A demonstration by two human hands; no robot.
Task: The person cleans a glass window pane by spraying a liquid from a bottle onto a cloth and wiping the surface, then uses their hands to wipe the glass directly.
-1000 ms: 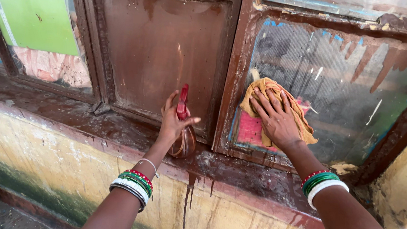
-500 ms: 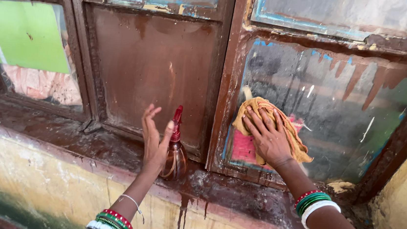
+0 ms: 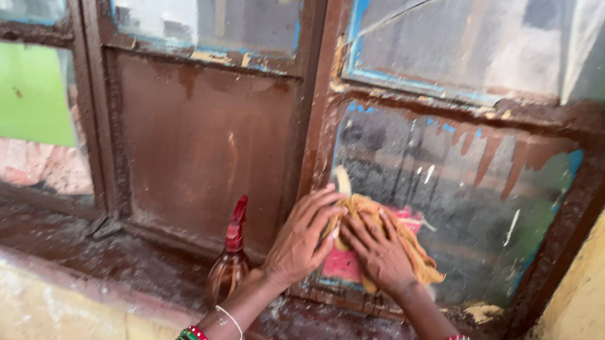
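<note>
Both hands on a yellow cloth (image 3: 385,228) pressed to the lower right glass pane (image 3: 460,198) of a rusted brown window frame (image 3: 318,120). R hand (image 3: 377,253) lies flat on the cloth, fingers spread, palm to the glass, not closed round anything. L hand (image 3: 302,235) reaches across from the left, fingers extended, tips on the cloth's left edge at the frame post; open, no pinch visible. Bangled wrists angle up from the bottom edge, forearms converging.

Brown spray bottle w/ red nozzle (image 3: 230,258) stands upright on the wet, stained sill (image 3: 126,264), just beside the L wrist, apart from the cloth.

Risks, as judged: L forearm sits near the bottle, so a sideways sweep could knock it off the sill. Pane above (image 3: 474,39) shows what looks like a crack; hard pressure on old glass may break it. Flaking frame edges could snag the cloth or scrape fingers.
</note>
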